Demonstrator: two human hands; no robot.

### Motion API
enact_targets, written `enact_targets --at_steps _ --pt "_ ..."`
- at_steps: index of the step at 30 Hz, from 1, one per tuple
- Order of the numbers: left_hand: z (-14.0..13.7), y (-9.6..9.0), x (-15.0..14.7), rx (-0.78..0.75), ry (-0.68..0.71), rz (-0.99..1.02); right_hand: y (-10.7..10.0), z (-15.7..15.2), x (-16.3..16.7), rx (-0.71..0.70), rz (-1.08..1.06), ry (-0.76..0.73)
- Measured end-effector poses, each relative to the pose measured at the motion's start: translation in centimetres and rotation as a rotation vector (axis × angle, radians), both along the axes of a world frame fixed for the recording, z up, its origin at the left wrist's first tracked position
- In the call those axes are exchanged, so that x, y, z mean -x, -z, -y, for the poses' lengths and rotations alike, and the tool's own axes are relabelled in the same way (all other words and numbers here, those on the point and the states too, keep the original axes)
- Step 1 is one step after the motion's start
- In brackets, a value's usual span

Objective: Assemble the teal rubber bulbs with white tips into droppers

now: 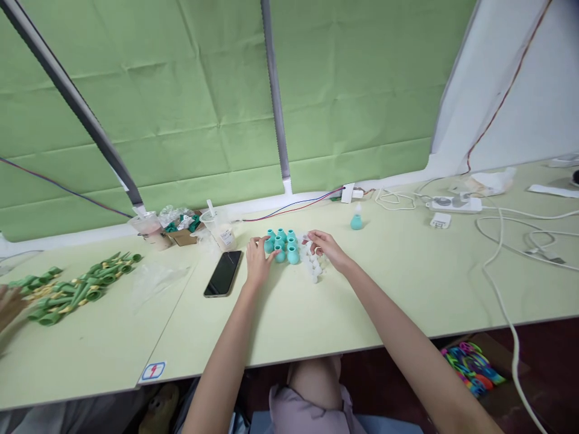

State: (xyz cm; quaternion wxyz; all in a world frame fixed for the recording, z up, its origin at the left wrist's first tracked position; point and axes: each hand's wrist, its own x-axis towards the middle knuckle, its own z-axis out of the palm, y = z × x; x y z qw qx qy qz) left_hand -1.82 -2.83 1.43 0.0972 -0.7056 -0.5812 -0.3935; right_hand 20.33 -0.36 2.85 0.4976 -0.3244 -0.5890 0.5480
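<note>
Several small teal bulb-shaped bottles [293, 255] stand upright in a tight group on the table, their necks uncapped. At the group's left edge is my left hand [257, 260], its thumb and bent fingers around a teal bottle [269, 245]. To the right of the bottles lie small translucent white pieces [315, 271] in a loose heap. Over that heap my right hand [329, 247] has its fingertips pinched together; what is between them is too small to make out. Farther back on the right, a single teal bottle [356, 220] stands with a translucent pointed top on it.
A phone [223, 274] lies left of my left hand. Behind it stand drink cups [220, 231] and a small cardboard box [183, 237]. Green tubular parts [85, 289] lie near another person's hand [9, 306]. A power strip [455, 205] and white cables [497, 241] occupy the right.
</note>
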Motion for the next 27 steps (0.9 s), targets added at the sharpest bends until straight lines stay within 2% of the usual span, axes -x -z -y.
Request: enact_targets --at_steps 3,6,9,13,16,18,20,24,27 --pt "-0.3 0.7 0.0 0.023 0.001 -0.001 0.1 0.1 0.2 0.009 -0.009 -0.028" --pt "-0.4 1.0 -0.7 0.021 0.057 0.139 -0.2 0.4 0.2 -0.001 -0.046 -0.033" --pt "-0.3 0.7 -1.4 -0.006 0.233 0.483 -0.7 0.7 0.1 -0.029 -0.098 -0.031" --pt "0.2 -0.6 -1.7 -0.022 0.475 0.987 -1.3 1.2 0.2 -0.033 -0.097 -0.018" --pt "0.6 -1.7 -1.4 0.098 0.660 1.390 -1.3 1.4 0.4 -0.007 -0.079 -0.028" --pt "0.9 -2.1 -1.4 0.198 0.719 1.498 -1.1 1.3 0.7 -0.008 -0.061 -0.031" --pt "1.0 -2.1 -1.6 0.302 0.728 1.466 -0.8 1.1 0.9 -0.044 -0.028 -0.027" --pt "1.0 -1.0 -3.0 0.515 0.639 1.131 -0.4 0.9 1.1 -0.155 0.080 0.034" --pt "0.7 0.0 -3.9 0.505 0.565 0.906 -0.1 0.9 1.2 -0.224 0.111 0.082"
